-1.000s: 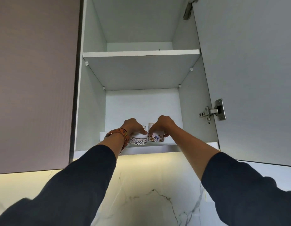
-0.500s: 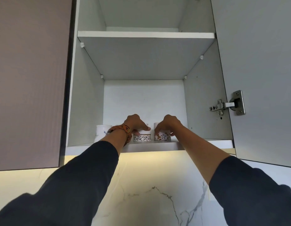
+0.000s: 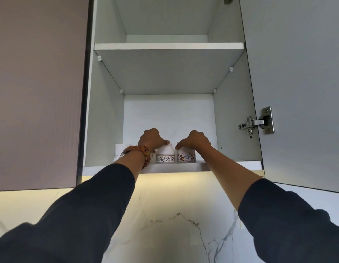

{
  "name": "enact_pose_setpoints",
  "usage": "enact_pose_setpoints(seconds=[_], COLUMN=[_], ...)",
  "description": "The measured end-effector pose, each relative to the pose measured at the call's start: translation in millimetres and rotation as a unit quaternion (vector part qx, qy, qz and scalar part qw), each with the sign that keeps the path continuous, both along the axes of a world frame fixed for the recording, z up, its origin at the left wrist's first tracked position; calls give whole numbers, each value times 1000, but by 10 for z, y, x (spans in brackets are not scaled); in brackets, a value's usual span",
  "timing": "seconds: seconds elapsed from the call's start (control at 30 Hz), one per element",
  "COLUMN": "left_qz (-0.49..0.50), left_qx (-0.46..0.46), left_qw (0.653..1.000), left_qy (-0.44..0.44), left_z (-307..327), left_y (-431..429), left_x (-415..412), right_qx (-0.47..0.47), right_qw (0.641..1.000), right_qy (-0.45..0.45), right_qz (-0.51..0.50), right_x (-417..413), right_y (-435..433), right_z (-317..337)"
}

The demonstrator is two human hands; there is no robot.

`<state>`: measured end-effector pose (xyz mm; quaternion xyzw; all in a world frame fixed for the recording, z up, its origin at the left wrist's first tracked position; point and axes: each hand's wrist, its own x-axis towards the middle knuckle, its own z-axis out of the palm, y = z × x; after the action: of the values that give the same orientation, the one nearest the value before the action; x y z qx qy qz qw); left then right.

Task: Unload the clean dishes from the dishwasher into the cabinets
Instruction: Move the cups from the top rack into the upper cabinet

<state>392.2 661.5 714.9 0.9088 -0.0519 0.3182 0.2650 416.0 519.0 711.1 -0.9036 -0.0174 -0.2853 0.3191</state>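
Two small white cups with floral bands stand side by side on the bottom shelf [image 3: 231, 165] of an open wall cabinet. My left hand [image 3: 150, 138] grips the top of the left cup [image 3: 165, 155]. My right hand [image 3: 196, 140] holds the rim of the right cup [image 3: 185, 156]. Both cups rest on the shelf, almost touching. A white mug [image 3: 121, 151] stands further left on the same shelf, partly hidden by my left wrist with its orange bracelet.
The cabinet door [image 3: 298, 82] hangs open on the right with a metal hinge [image 3: 258, 122]. An upper shelf [image 3: 168, 46] shows nothing on it. A closed mauve door [image 3: 37, 92] is on the left. Below is a lit marble backsplash [image 3: 174, 215].
The view has tilted down a little since the last frame. Both hands stay on the cups, which have settled slightly deeper on the shelf.
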Motion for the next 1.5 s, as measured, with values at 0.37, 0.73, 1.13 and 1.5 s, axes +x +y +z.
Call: enact_pose_setpoints(seconds=[0.37,0.73,1.13,1.5], left_qz=[1,-50,-59,-80], left_qx=[-14,-29,-35,-54], left_qw=[1000,998,996,988], left_qy=[-27,21,63,122], left_z=[-58,-702,-1129,-1848], left_y=[-24,-154,-737,-1827], left_x=[-1390,-2840,-4035,-5027], right_qx=[-39,-24,-15,-31], right_qw=[999,999,997,994], right_qy=[-13,39,65,105], right_qz=[-14,-10,-25,-2], right_x=[-1422,-3016,-4256,-5346], right_y=[112,10,-639,-1611], right_z=[-92,-744,-1166,-1823])
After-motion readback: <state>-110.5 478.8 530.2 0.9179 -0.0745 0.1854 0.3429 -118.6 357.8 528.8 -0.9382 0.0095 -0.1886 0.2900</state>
